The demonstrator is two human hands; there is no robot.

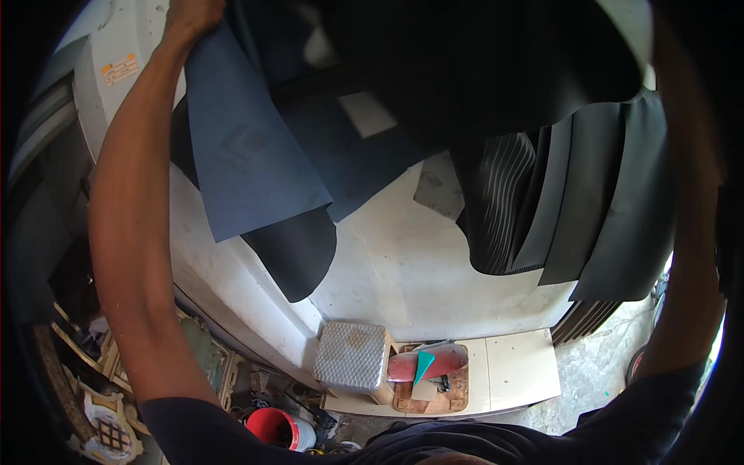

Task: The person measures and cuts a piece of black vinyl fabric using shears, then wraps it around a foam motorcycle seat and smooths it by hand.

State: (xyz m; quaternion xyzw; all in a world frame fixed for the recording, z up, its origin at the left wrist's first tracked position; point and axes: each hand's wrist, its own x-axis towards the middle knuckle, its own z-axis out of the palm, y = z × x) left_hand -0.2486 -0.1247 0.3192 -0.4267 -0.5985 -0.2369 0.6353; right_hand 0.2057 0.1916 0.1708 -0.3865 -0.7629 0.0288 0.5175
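Raised at the top left, my left hand (pixel 194 17) is closed on dark sheet material, where a blue-grey sheet (pixel 256 178) with a faint mark hangs down. A large black sheet (pixel 496 58) fills the upper middle, partly shadowed. More dark sheets (pixel 620 201) hang on the right, several of them layered, some with pale edge lines. My right forearm (pixel 690 232) reaches up along the right rim; its hand is out of sight at the top. A curved black piece (pixel 298 263) hangs below the blue-grey sheet.
Below stands a stool (pixel 349 349) with a quilted top, beside a wooden board (pixel 449 395) holding a red object and a green piece on a pale ledge (pixel 511 372). A red-lined bucket (pixel 263 426) and cluttered parts sit lower left. A white wall (pixel 395 263) is behind.
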